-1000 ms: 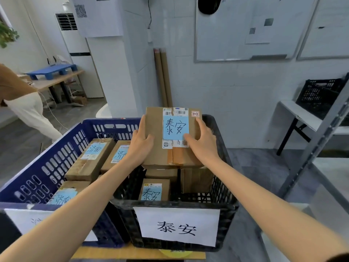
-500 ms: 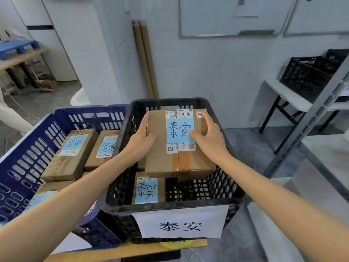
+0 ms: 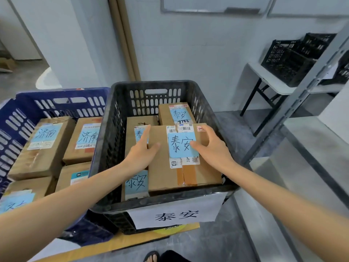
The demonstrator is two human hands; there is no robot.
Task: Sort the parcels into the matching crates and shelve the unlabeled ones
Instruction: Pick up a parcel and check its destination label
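A brown cardboard parcel [image 3: 166, 173] with a blue handwritten label lies in the black crate [image 3: 113, 129], on top of other parcels with the same blue label. The crate's front carries a white paper sign with the same characters. My left hand [image 3: 140, 152] lies along the parcel's left edge with straight fingers, thumb on its top. My right hand [image 3: 211, 146] holds the parcel's right side, its thumb on the blue label and its fingers curved over the right edge.
Left of the black crate stands a blue crate [image 3: 22, 114] holding several parcels with a different blue label. Both crates sit on a yellow board [image 3: 132, 241]. A grey metal shelf post [image 3: 294, 104] rises at right, with black crates [image 3: 289, 59] on a white table behind it.
Both hands lowered the parcel from above the crate's rim down into the black crate, where it now rests on the parcels below. The view tilted down and to the right.
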